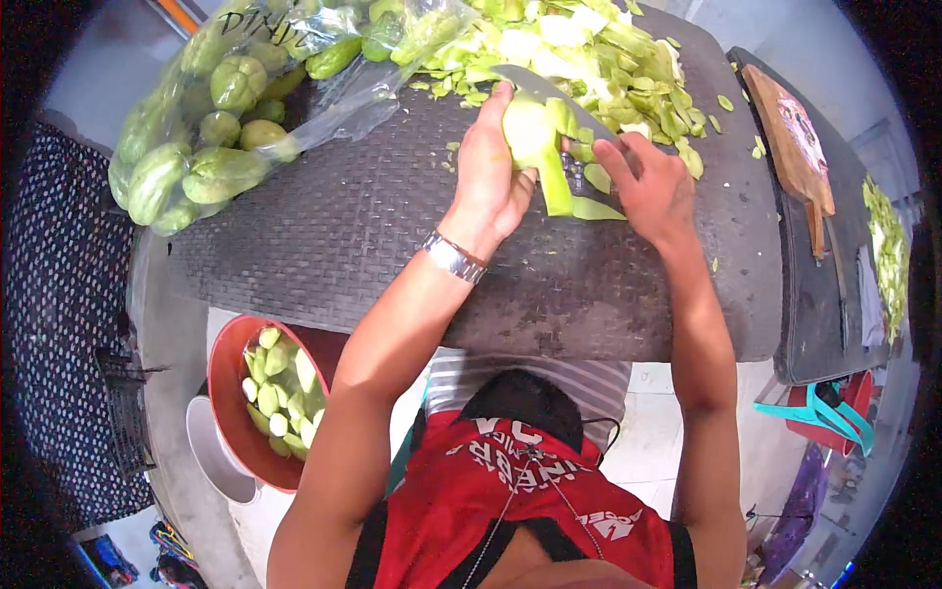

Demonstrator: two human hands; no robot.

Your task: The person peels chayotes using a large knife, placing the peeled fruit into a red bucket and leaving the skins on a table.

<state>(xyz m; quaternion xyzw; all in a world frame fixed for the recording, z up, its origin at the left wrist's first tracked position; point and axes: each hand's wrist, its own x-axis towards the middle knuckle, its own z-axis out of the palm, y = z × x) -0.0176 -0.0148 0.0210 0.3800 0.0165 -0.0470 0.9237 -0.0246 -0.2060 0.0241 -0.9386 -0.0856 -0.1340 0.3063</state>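
My left hand grips a pale green, partly peeled chayote over the dark woven tabletop. A wide strip of peel hangs from its lower side. My right hand holds a knife, its grey blade slanting up and left behind the chayote; the handle is mostly hidden by the fingers. Bits of green peel cling near the blade and fingertips. Beyond both hands, a large heap of chayote peelings covers the far part of the table.
A clear plastic bag of whole chayotes, bearing handwriting, lies at the table's left. Below stands a red bucket containing peeled chayotes. To the right, a second dark table carries a wooden cutting board. A turquoise-and-red object sits beneath it.
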